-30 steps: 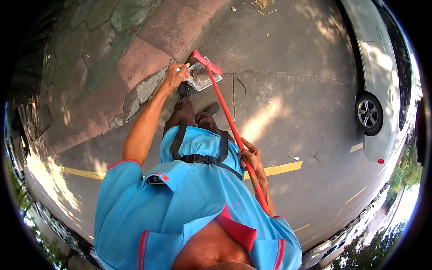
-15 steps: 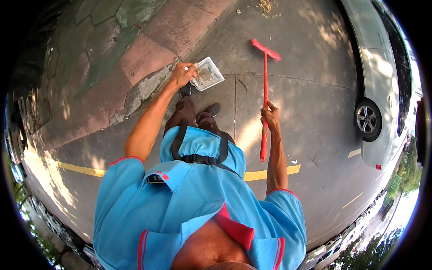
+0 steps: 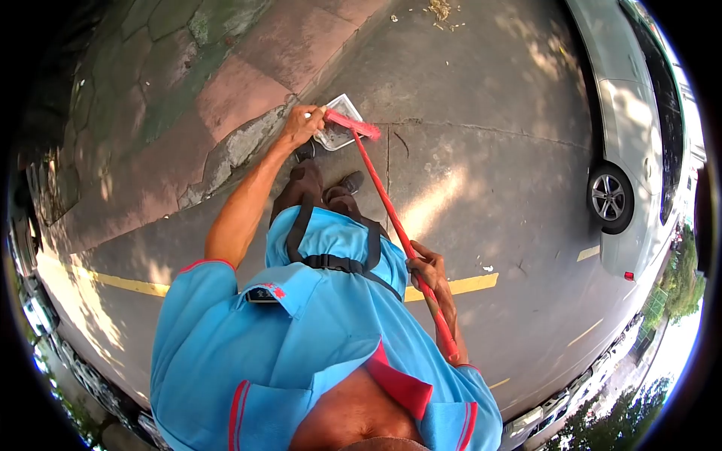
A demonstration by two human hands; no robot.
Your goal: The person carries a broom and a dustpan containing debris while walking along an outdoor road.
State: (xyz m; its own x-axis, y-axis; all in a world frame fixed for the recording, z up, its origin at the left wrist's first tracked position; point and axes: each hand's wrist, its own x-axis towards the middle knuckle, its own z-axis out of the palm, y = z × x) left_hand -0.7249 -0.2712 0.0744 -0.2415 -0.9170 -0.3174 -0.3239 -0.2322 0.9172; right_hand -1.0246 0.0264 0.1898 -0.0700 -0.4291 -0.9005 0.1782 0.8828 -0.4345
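Note:
In the head view my left hand [image 3: 302,125] is closed around the handle of a white dustpan [image 3: 336,137], low over the pavement by my feet. Some dirt lies in the pan. My right hand [image 3: 429,272] grips the red handle of a broom [image 3: 383,192], which slants up and left from my right side. The broom's red bristle head lies across the dustpan, close to my left fingers, and hides part of the pan. Whether the bristles touch the pan, I cannot tell.
A raised kerb [image 3: 256,143] with reddish paving runs along the left. At the right stands a parked light-coloured car [image 3: 628,128]. A small heap of dry debris [image 3: 439,9] lies far ahead. A yellow line [image 3: 474,284] crosses the ground.
The broom head has swung left and closer, from the open pavement to over the dustpan. My right hand has drawn back toward my body. My left hand and the dustpan have barely moved.

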